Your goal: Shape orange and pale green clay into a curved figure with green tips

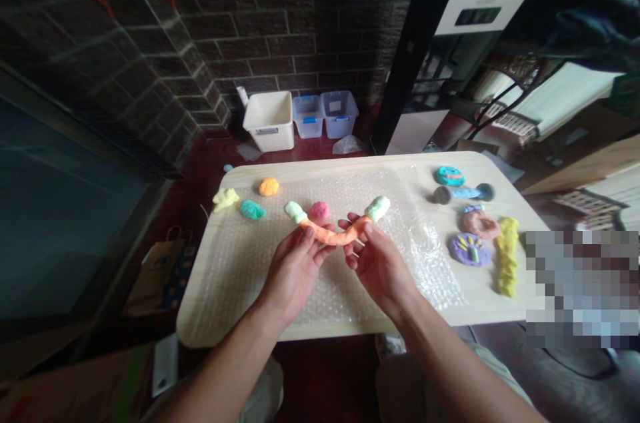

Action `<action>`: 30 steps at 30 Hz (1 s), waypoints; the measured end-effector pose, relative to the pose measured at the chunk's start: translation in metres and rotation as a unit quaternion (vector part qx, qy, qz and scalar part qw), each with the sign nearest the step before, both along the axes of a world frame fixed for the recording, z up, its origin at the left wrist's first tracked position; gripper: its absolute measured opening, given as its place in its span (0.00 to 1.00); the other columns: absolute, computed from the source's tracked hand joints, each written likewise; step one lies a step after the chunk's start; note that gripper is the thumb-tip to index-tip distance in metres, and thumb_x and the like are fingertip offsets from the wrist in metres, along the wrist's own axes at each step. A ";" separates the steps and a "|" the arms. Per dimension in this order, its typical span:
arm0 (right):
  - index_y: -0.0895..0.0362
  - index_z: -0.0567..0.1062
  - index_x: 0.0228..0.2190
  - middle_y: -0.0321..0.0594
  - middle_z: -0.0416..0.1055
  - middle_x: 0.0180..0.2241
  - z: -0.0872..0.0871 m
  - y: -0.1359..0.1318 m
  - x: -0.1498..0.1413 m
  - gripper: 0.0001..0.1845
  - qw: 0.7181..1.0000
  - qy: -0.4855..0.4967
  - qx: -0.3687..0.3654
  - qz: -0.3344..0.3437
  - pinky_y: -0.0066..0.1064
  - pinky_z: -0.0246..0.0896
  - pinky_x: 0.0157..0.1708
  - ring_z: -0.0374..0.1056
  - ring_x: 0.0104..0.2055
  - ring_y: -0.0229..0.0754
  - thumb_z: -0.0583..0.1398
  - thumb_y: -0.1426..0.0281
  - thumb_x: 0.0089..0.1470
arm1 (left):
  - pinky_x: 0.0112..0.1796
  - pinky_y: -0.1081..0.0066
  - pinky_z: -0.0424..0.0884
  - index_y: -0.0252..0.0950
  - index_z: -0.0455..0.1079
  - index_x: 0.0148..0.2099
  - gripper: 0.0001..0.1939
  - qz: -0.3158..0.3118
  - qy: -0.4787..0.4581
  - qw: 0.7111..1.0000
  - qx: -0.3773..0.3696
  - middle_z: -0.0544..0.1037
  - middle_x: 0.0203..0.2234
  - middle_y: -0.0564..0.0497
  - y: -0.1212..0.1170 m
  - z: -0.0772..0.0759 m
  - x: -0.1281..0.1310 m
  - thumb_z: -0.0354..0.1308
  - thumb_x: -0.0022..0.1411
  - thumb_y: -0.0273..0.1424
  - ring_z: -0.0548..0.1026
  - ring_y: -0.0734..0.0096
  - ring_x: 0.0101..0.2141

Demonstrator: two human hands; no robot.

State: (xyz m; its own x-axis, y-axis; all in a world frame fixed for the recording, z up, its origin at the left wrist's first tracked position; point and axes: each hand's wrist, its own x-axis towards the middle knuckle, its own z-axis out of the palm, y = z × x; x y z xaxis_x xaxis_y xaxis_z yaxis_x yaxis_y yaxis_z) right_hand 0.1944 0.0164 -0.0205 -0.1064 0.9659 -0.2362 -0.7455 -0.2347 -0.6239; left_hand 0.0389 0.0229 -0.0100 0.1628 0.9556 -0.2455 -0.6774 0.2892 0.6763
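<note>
Both of my hands hold up a curved orange clay rope (336, 234) with a pale green lump at each end, a little above the bubble wrap (280, 256). My left hand (296, 269) pinches the rope near its left end. My right hand (376, 261) pinches it near the right end. A pink clay ball (319, 211) lies on the wrap just behind the rope.
On the light wooden table (230, 333) lie orange (269, 187), yellow (225, 197) and teal (253, 210) clay lumps at left. Finished clay shapes sit at right: a teal disc (449, 175), a blue dumbbell (464, 193), a ring (480, 223), a purple disc (469, 249), a yellow strip (507, 255). Plastic bins (270, 119) stand on the floor behind.
</note>
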 end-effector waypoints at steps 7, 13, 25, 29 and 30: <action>0.57 0.84 0.38 0.37 0.79 0.33 0.004 -0.003 0.000 0.16 0.994 0.084 -0.003 0.068 0.18 0.63 0.20 0.64 0.23 0.29 0.75 0.59 0.52 | 0.55 0.63 0.74 0.34 0.81 0.44 0.09 -0.022 -0.079 0.995 -0.048 0.84 0.43 0.46 -0.001 0.001 -0.002 0.70 0.64 0.33 0.80 0.62 0.49; 0.55 0.83 0.38 0.36 0.82 0.37 0.004 -0.005 0.002 0.15 0.988 0.117 0.014 0.104 0.16 0.60 0.15 0.63 0.19 0.27 0.74 0.59 0.54 | 0.55 0.64 0.73 0.33 0.80 0.49 0.13 -0.065 -0.107 0.991 -0.044 0.82 0.44 0.45 -0.002 0.003 -0.005 0.69 0.65 0.33 0.79 0.62 0.48; 0.60 0.85 0.39 0.39 0.80 0.32 0.000 -0.006 0.001 0.20 0.986 0.066 0.026 0.148 0.17 0.53 0.15 0.49 0.16 0.24 0.72 0.55 0.57 | 0.53 0.65 0.70 0.32 0.82 0.41 0.11 -0.117 -0.065 0.990 0.033 0.78 0.35 0.47 -0.002 0.005 -0.006 0.67 0.68 0.36 0.76 0.64 0.43; 0.60 0.85 0.39 0.38 0.78 0.30 0.001 -0.006 0.002 0.19 0.986 0.049 0.039 0.157 0.18 0.47 0.15 0.45 0.17 0.24 0.70 0.55 0.58 | 0.50 0.65 0.70 0.32 0.80 0.36 0.13 -0.151 -0.045 0.986 0.051 0.76 0.34 0.47 -0.002 0.008 -0.009 0.68 0.66 0.37 0.74 0.65 0.41; 0.60 0.85 0.39 0.38 0.78 0.30 0.001 -0.006 0.003 0.19 0.986 0.045 0.037 0.155 0.18 0.46 0.15 0.44 0.17 0.24 0.70 0.56 0.58 | 0.50 0.65 0.69 0.32 0.80 0.35 0.13 -0.155 -0.045 0.986 0.052 0.76 0.34 0.47 -0.002 0.009 -0.010 0.68 0.66 0.37 0.74 0.64 0.41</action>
